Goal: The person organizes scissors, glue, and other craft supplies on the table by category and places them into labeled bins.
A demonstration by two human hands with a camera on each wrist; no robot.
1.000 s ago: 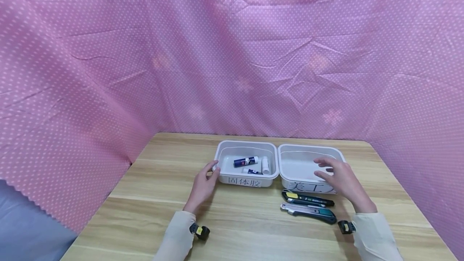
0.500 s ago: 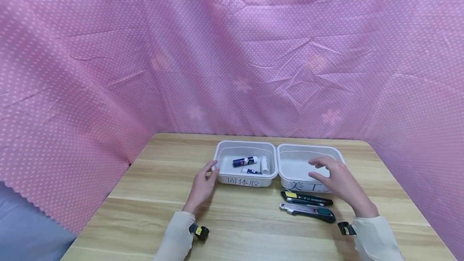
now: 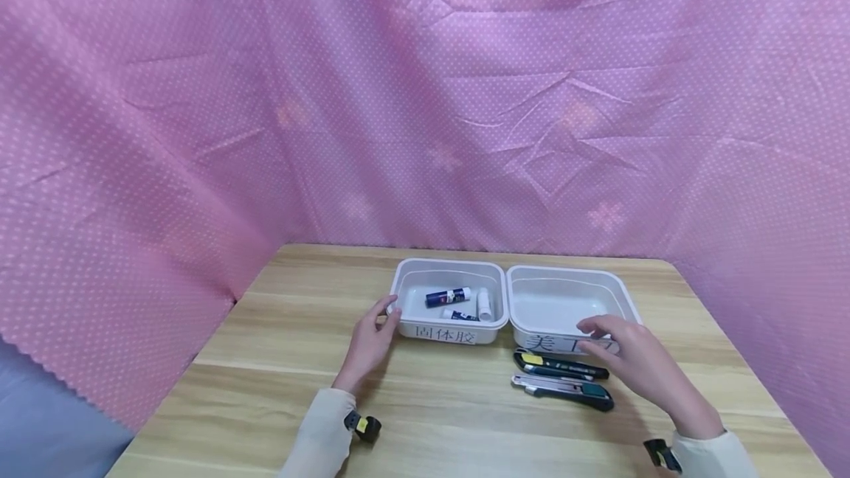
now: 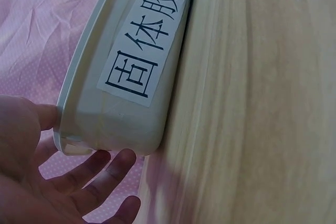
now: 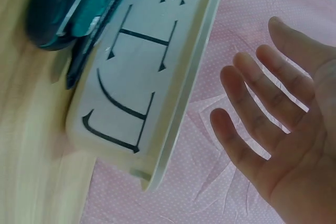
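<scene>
My left hand (image 3: 367, 341) rests at the left end of a white plastic bin (image 3: 458, 262), thumb at its rim and fingers along the end wall. Two blue-and-white glue sticks (image 3: 446, 297) and a white tube (image 3: 484, 305) lie inside it. A second white bin (image 3: 564, 269) stands alongside with nothing in it. Near its front right corner, the right hand (image 3: 637, 360) hovers with loosely spread fingers, holding nothing. In front of this bin lie a black utility knife with a yellow patch (image 3: 561, 365) and a silver-and-dark-green utility knife (image 3: 564, 391).
Both bins stand side by side on a wooden table (image 3: 465, 419) and carry paper labels with large black characters, such as the left label (image 4: 142, 45). A pink dotted curtain (image 3: 425, 109) encloses the back and sides.
My right hand has drawn back from over the right bin, toward me and slightly right, to its front right corner. The left hand, bins and knives have stayed in place.
</scene>
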